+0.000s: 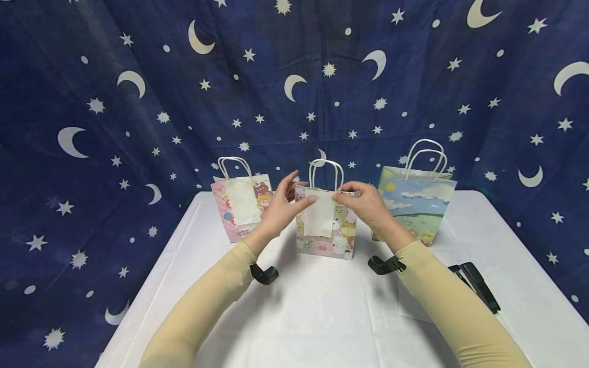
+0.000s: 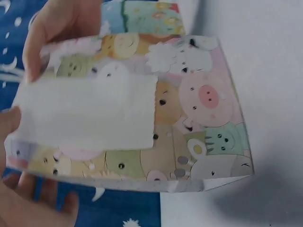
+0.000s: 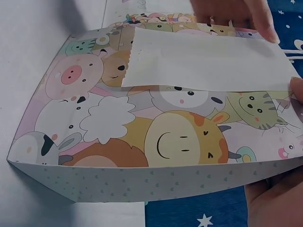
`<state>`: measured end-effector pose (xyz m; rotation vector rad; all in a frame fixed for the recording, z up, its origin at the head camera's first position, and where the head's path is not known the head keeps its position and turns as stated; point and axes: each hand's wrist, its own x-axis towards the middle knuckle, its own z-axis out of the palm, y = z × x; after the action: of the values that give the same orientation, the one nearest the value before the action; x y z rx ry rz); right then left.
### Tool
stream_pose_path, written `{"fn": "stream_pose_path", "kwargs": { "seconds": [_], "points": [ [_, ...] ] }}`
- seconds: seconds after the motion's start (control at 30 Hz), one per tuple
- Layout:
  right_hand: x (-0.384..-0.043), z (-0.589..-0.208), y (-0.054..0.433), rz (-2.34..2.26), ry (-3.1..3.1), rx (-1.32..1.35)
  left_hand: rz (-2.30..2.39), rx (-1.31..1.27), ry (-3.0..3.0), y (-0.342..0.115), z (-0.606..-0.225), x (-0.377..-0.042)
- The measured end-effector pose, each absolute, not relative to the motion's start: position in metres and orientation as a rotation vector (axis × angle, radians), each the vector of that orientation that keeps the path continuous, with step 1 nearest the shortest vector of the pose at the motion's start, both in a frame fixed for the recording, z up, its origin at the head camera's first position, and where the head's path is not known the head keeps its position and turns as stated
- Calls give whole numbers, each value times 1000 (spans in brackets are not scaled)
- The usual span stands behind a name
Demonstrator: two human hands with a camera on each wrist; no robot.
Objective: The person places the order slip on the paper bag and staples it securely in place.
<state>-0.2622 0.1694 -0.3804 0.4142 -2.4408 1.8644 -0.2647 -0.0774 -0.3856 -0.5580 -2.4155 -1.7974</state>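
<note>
In the head view, a small paper gift bag with cartoon animals and white twisted handles stands upright in the middle of the table. A blank white paper slip lies flat against its front, up to the top edge; its lower edge looks torn in the right wrist view. My left hand grips the bag's upper left side, thumb on the slip's edge. With my right hand I pinch the top right rim, thumb at the slip's upper corner. Some fingers of both hands are hidden behind the bag.
A pink cartoon bag with its own white slip stands to the left. To the right is a landscape-print bag. A black stapler lies near my right forearm, beside white paper. A starry blue curtain hangs behind.
</note>
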Motion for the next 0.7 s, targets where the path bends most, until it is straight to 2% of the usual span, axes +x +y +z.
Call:
{"fn": "stream_pose_path", "kwargs": {
  "seconds": [0.13, 0.4, 0.7],
  "points": [
    [-262, -380, 170, 1864, -2454, 403, -1918, -510, -2502, -78, -386, -272],
    [-260, -380, 169, 1862, -2446, 402, -2046, -627, -2475, -76, -386, -274],
    [-260, -380, 169, 1855, -2464, 397, -2018, -555, -2498, -75, -387, -276]
  ]
}}
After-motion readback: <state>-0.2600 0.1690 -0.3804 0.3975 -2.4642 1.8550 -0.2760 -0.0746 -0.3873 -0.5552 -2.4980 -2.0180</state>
